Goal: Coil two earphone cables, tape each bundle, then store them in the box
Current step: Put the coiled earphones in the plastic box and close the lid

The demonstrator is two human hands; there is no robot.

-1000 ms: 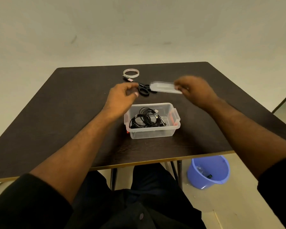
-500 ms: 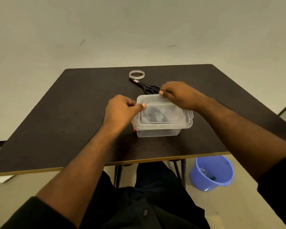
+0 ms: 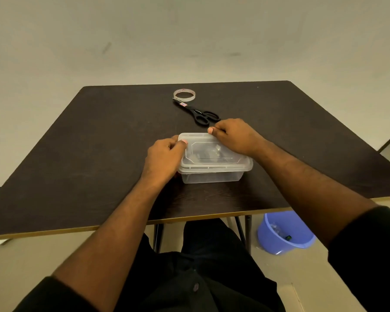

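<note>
A clear plastic box [image 3: 212,176] stands near the front middle of the dark table [image 3: 99,143], with its clear lid [image 3: 212,152] lying on top. The earphone cables inside show only as dim shapes through the lid. My left hand [image 3: 164,156] grips the lid's left edge, thumb on top. Along the far right edge of the lid lies my right hand [image 3: 234,136], its thumb pressing on the back rim and its fingers curled over the edge.
Black scissors [image 3: 198,112] lie just behind the box, and a roll of clear tape [image 3: 184,95] sits beyond them. A blue bucket [image 3: 284,233] stands on the floor under the table's right front edge.
A second ago the box stood uncovered and my right hand held the lid in the air. The lid came down onto the box, and both hands now hold its edges.
</note>
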